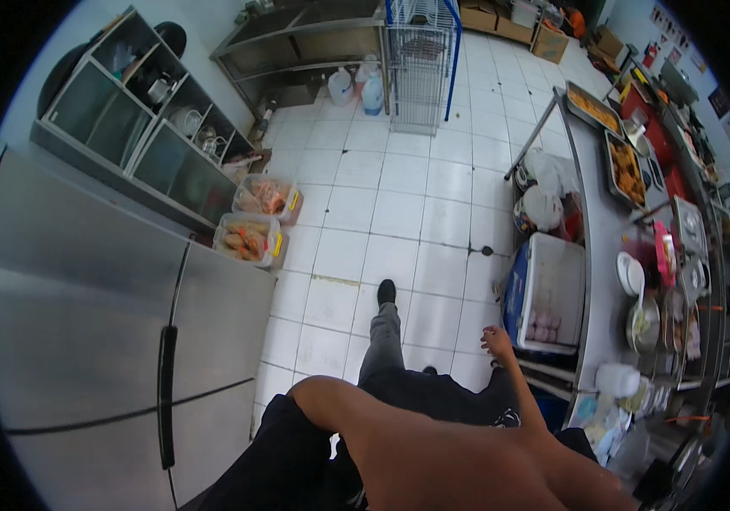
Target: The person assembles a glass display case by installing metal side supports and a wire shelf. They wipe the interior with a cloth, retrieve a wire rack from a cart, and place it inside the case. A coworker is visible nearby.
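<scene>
My right hand [494, 341] hangs low beside my leg, fingers loosely bent and apart, with nothing visible in it. Nearest to it is a blue and white cooler box [552, 294] under the steel table, with several round pale pink things at its near end. My left forearm [459, 456] is bent across the lower part of the view, close to the camera. Its hand lies outside the picture. Below me one leg is stretched forward in grey-black trousers, ending in a black shoe [387, 294].
At left stand a steel fridge [84, 289], a glass-fronted cabinet [139, 128] and two tubs of raw meat [247, 239]. A wire rack [420, 81] is ahead. The steel table [595, 187] at right carries food trays [625, 170] and bowls. A person in orange [574, 23] is far off.
</scene>
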Available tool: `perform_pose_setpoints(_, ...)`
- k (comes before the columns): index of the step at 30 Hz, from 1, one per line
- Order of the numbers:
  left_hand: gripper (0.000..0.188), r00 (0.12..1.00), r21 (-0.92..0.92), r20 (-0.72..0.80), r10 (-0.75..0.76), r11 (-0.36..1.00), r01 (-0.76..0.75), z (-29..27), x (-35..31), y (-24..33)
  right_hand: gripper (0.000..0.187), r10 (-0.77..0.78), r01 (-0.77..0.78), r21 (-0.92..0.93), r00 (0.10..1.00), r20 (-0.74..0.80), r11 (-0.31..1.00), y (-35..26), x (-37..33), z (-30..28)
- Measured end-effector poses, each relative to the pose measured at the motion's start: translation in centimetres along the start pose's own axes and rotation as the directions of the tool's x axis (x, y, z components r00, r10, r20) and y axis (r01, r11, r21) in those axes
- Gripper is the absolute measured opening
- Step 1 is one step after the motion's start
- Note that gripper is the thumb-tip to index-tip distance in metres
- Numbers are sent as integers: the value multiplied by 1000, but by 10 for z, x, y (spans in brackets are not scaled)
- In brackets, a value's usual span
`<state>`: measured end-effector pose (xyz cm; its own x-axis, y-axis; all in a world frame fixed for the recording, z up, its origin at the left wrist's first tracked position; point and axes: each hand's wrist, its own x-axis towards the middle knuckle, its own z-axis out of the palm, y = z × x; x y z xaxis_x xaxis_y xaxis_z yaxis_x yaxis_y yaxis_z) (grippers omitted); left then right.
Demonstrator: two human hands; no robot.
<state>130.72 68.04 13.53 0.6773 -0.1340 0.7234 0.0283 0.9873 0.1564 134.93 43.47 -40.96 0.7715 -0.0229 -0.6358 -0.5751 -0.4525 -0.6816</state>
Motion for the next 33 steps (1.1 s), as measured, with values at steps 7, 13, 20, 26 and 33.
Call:
perform_pose_setpoints(7,15,819,391,474,-323,911,133,-196,125,106,24,-71,66,85,996,55,994,-8,142,26)
perform_pose_setpoints(13,22,511,770,-294,-808,117,627,-410,185,154,20,133,-133,-64,991,-16,989,-35,167,35)
perform_pose_setpoints(20,25,324,470,-780,-536,-159,868,-667,188,195,23,636,-655,103,754,165,749,-111,311,-30)
perform_pose_setpoints(26,31,413,404,-903,-120,90,910,-855,261,256,31,-162,272,-862,961,223,428,-343,541,-112)
perform_pose_setpoints(33,48,315,330,-939,139,97,939,-1099,365,305,25,-351,319,-180,916,-194,931,-709,760,-143)
